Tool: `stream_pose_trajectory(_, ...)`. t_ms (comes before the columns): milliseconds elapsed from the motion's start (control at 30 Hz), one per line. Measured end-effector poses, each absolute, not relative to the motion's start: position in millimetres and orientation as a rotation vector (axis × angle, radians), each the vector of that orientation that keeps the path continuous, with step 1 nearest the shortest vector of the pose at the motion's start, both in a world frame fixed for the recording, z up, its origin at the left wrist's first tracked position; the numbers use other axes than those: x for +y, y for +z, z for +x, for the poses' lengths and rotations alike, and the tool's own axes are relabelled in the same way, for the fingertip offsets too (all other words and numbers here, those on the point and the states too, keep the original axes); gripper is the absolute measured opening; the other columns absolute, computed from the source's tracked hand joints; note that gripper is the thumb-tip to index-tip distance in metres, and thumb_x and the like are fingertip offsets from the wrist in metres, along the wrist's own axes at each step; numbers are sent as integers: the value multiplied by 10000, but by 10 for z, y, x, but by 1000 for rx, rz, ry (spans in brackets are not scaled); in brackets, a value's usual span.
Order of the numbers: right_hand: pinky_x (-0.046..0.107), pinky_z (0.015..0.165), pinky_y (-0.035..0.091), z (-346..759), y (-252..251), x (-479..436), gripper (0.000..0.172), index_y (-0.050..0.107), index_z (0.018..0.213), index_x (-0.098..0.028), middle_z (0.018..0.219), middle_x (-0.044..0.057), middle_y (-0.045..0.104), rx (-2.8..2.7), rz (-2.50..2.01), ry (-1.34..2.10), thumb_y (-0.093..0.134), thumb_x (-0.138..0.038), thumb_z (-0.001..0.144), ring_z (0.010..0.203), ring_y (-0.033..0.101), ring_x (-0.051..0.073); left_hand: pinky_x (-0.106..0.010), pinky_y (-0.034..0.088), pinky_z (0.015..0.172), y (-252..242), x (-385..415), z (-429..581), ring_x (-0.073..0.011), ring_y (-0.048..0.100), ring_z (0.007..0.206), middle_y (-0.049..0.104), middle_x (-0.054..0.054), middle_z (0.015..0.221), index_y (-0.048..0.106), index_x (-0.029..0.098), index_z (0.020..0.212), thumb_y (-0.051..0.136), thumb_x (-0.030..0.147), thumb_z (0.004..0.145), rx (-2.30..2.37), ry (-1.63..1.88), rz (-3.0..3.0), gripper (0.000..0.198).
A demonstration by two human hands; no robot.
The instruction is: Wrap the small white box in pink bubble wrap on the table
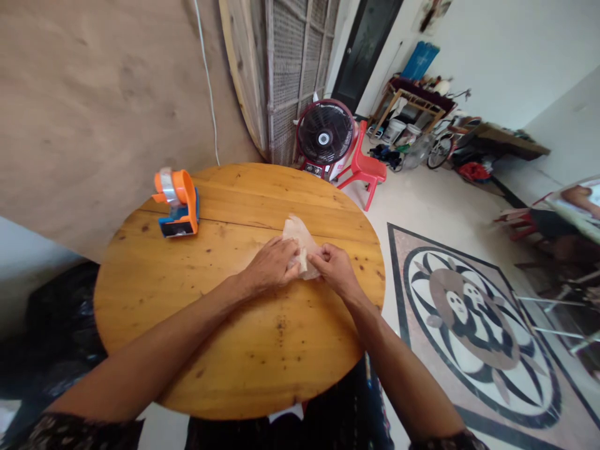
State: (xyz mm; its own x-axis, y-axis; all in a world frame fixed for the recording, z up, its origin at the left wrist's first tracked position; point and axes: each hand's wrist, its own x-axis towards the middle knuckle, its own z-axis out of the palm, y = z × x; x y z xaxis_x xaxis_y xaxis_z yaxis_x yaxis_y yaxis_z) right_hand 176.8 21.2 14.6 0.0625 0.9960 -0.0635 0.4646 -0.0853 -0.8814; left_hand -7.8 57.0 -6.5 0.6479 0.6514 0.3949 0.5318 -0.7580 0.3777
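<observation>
A thin, whitish, see-through sheet that looks like paper or plastic film lies crumpled near the middle of the round wooden table. Over its left part my left hand is closed, with fingers curled on the sheet and a small pale piece. What that piece is, I cannot make out. My right hand pinches the sheet's right edge between thumb and fingers. Both hands rest close to the tabletop, a short gap apart.
An orange and blue tape dispenser stands at the table's far left, beside the wooden panel. Beyond the table are a fan and a red plastic chair. At the far right shows part of another person's arm.
</observation>
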Motion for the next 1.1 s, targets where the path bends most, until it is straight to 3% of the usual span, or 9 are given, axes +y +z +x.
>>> stream_pose_trajectory(233, 227, 411, 400, 1625, 171, 268, 277, 512, 660, -192, 518, -20, 555, -1406, -1528, 1082, 619, -439, 726, 414, 508, 114, -419, 431, 929, -39, 568, -69, -260, 572, 962, 635, -102, 983, 527, 169, 944, 481, 255, 814, 967, 741, 2597, 162)
stream_pose_trajectory(500, 226, 523, 431, 1567, 371, 169, 273, 611, 647, -154, 574, 10, 607, -1649, -1497, 1084, 485, -315, 829, 477, 549, 106, -383, 438, 828, -28, 577, -95, -230, 543, 849, 608, -85, 889, 534, 156, 901, 456, 254, 827, 906, 807, 2532, 145)
stream_pose_trajectory(600, 216, 543, 425, 1601, 385, 120, 194, 642, 725, -163, 630, -3, 626, -1671, -1476, 1128, 477, -233, 796, 528, 555, 103, -358, 445, 777, 8, 593, -144, -214, 537, 812, 592, -64, 859, 544, 165, 876, 450, 244, 794, 866, 787, 2450, 148)
stream_pose_trajectory(700, 213, 543, 407, 1610, 357, 96, 179, 671, 816, -169, 636, -14, 608, -1731, -1484, 1106, 505, -230, 788, 550, 527, 104, -376, 449, 827, 33, 609, -196, -228, 557, 878, 599, -72, 924, 552, 165, 921, 467, 253, 765, 808, 759, 2410, 199)
stream_pose_trajectory(900, 240, 618, 384, 1515, 357, 58, 172, 678, 947, -171, 710, 7, 642, -1949, -1648, 687, 587, -234, 815, 623, 543, 126, -429, 423, 946, 27, 617, -264, -278, 538, 1062, 591, -110, 1112, 541, 158, 1071, 572, 322, 719, 832, 866, 2377, 390)
stream_pose_trajectory(1100, 284, 638, 358, 1364, 435, -23, 184, 653, 1000, -193, 909, 91, 699, -2210, -1911, 295, 522, -266, 895, 774, 629, 211, -342, 474, 824, 44, 554, -279, -192, 557, 879, 601, -50, 942, 567, 173, 1030, 491, 125, 670, 969, 1106, 2257, 371)
